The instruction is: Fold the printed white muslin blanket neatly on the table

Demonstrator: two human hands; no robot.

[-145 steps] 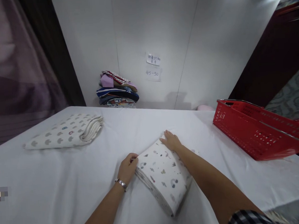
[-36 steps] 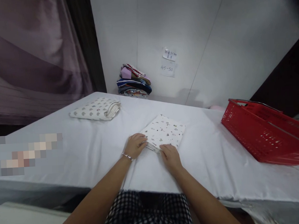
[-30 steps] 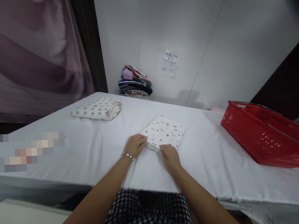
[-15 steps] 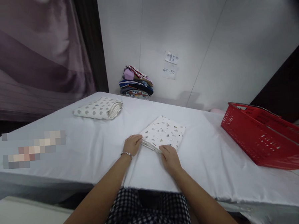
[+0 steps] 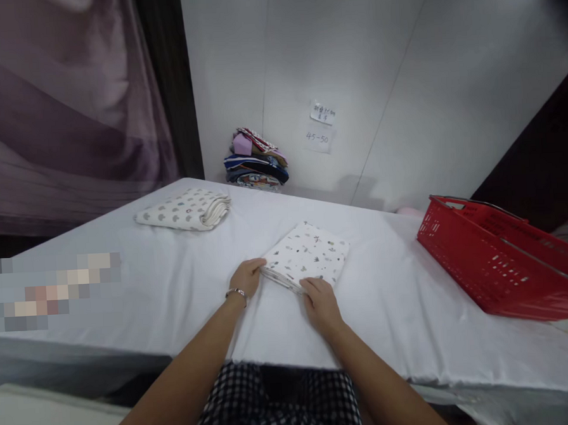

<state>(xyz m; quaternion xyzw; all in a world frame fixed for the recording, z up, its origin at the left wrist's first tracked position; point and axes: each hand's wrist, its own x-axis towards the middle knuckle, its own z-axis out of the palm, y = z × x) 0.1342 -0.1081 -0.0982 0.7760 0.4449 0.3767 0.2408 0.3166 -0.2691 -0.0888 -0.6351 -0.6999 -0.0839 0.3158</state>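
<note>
A folded white cloth (image 5: pixel 309 252) with a small grey and dark print lies flat on the table in front of me, its layered edge toward me. My left hand (image 5: pixel 246 279), with a bracelet at the wrist, is closed on the cloth's left corner, thumb and fingers pinching the layers. At the near edge my right hand (image 5: pixel 321 302) grips the cloth, fingers on top and the thumb out of sight. Farther back on the left rests another folded white cloth (image 5: pixel 183 210) with grey motifs, touched by neither hand.
A white sheet covers the table (image 5: pixel 373 284). On the right stands a red plastic basket (image 5: pixel 487 265) with metal handles. Behind the far edge is a stack of folded fabrics (image 5: pixel 256 160) against the wall, below paper notes (image 5: pixel 319 138). A pixelated patch hides something at the left.
My left hand has shifted slightly left with the cloth's corner, and the cloth's near left edge has moved a little with it. My right hand keeps its hold. The view has tilted slightly.
</note>
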